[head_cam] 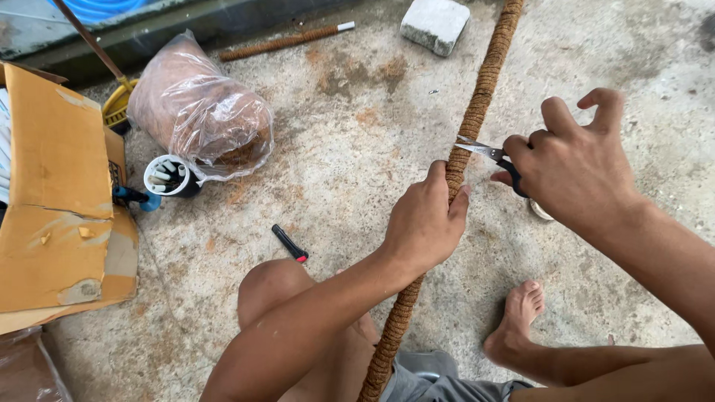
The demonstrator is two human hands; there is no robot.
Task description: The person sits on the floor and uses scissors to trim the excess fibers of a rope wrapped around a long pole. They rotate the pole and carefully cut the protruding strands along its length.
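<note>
Left hand (424, 223) gripping coir pole (477, 104), right hand (570, 167) holding scissors (484, 151)

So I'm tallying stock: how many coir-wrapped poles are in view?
2: a long pole gripped by the left hand, and a short pole by the far wall.

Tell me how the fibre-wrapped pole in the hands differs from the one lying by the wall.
The held pole is long, running out of the picture at both ends; the far pole is short. The left hand grips the held one while the right hand works scissors at it; the far one lies untouched, a white end bare. Both are wrapped in brown fibre.
</note>
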